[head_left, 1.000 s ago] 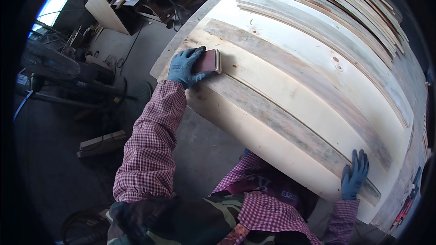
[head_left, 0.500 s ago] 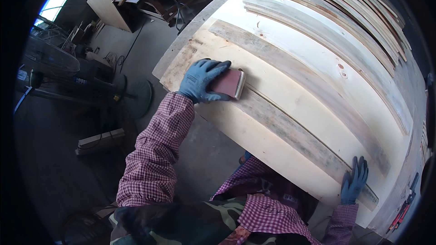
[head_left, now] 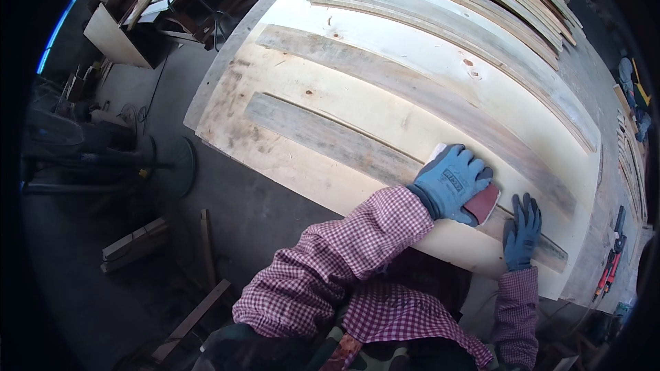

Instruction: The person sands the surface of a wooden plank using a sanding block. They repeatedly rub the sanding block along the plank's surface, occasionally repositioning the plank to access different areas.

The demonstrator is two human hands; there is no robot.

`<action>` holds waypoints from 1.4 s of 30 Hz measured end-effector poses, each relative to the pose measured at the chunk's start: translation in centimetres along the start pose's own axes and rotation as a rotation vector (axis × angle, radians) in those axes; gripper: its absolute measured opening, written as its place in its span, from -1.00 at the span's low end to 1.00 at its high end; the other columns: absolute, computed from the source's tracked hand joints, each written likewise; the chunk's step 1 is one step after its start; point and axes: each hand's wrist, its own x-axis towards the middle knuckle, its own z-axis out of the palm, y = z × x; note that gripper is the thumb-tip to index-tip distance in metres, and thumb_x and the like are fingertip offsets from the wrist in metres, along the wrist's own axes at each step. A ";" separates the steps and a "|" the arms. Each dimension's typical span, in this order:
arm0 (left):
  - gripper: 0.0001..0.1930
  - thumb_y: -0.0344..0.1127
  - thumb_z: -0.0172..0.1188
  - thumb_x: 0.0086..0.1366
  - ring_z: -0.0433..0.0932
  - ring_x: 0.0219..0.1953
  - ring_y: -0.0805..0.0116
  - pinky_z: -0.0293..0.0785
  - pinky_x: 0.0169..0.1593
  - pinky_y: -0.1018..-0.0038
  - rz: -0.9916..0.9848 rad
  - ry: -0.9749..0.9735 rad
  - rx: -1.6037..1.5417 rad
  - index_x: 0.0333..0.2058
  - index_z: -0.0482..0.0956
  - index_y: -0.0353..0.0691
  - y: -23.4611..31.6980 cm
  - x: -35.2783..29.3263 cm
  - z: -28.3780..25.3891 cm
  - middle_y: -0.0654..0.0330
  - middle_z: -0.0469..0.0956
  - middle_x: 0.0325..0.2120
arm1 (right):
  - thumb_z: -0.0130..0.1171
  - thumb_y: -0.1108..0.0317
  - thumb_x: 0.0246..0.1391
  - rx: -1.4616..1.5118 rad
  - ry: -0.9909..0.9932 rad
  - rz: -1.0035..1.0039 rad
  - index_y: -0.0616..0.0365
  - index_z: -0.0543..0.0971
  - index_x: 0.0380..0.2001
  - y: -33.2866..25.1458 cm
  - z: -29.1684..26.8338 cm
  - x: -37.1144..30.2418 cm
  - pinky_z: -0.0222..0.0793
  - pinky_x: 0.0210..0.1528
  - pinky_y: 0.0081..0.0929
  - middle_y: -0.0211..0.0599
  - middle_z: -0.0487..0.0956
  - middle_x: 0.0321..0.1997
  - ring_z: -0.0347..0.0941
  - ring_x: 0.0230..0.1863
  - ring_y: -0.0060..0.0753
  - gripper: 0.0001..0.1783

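Observation:
My left hand point(head_left: 450, 182), in a blue work glove, is closed around a sanding block point(head_left: 484, 204) wrapped in reddish-brown sandpaper. The block rests on a narrow, grey-stained wooden plank point(head_left: 323, 139), toward the plank's right part. Just to the right, my gloved right hand point(head_left: 524, 232) lies with its fingers stretched out over the same plank near its right end. Under the plank is a broad pale wooden panel point(head_left: 275, 165) with knots and dark stains at its left end.
Farther back on the panel lie another greyish plank point(head_left: 385, 72) and a longer strip point(head_left: 440, 24). A stack of thin boards point(head_left: 502, 0) fills the far edge. Red-handled pliers point(head_left: 606, 271) lie at the right. On the floor to the left are a round stand base point(head_left: 177, 167) and wood offcuts point(head_left: 134, 244).
My left hand has slid the sanding block rightward along the plank, from near its left end to beside my right hand. My right hand stays at the right end. The view has shifted.

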 end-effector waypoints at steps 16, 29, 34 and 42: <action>0.01 0.38 0.38 -0.12 0.41 0.12 0.01 0.26 0.29 0.04 -0.231 0.069 0.195 0.28 0.38 -0.03 -8.9 -8.0 -4.8 0.04 0.45 0.06 | 0.02 0.31 0.23 -0.055 0.055 0.019 -0.01 0.38 0.35 -0.4 0.3 0.0 -0.02 0.49 0.04 -0.12 0.27 0.45 0.13 0.43 0.08 -0.41; 0.04 0.36 0.44 -0.14 0.46 0.09 -0.01 0.33 0.22 0.05 -0.393 0.125 0.175 0.29 0.41 -0.07 -10.9 -14.0 -7.0 0.06 0.50 0.08 | 0.00 0.31 0.26 -0.003 0.081 0.034 0.03 0.34 0.37 0.3 0.3 -0.2 -0.03 0.51 0.01 -0.19 0.26 0.46 0.12 0.47 -0.02 -0.41; 0.03 0.35 0.43 -0.12 0.43 0.12 -0.03 0.31 0.22 0.04 -0.365 0.166 0.247 0.31 0.38 -0.04 -9.5 -13.7 -5.9 0.05 0.48 0.08 | 0.04 0.31 0.23 -0.016 0.096 0.038 0.00 0.34 0.37 -0.1 0.8 -0.1 -0.03 0.51 0.00 -0.20 0.27 0.45 0.13 0.45 -0.04 -0.39; -0.01 0.46 0.14 0.09 0.32 0.26 -0.01 0.11 0.41 -0.05 0.182 0.001 -0.076 0.30 0.29 -0.20 4.4 -1.0 2.2 -0.02 0.38 0.12 | 0.04 0.38 0.24 0.646 0.204 0.126 0.16 0.21 0.42 0.8 -0.2 -0.8 -0.01 0.50 -0.09 -0.08 0.21 0.49 0.10 0.48 0.01 -0.32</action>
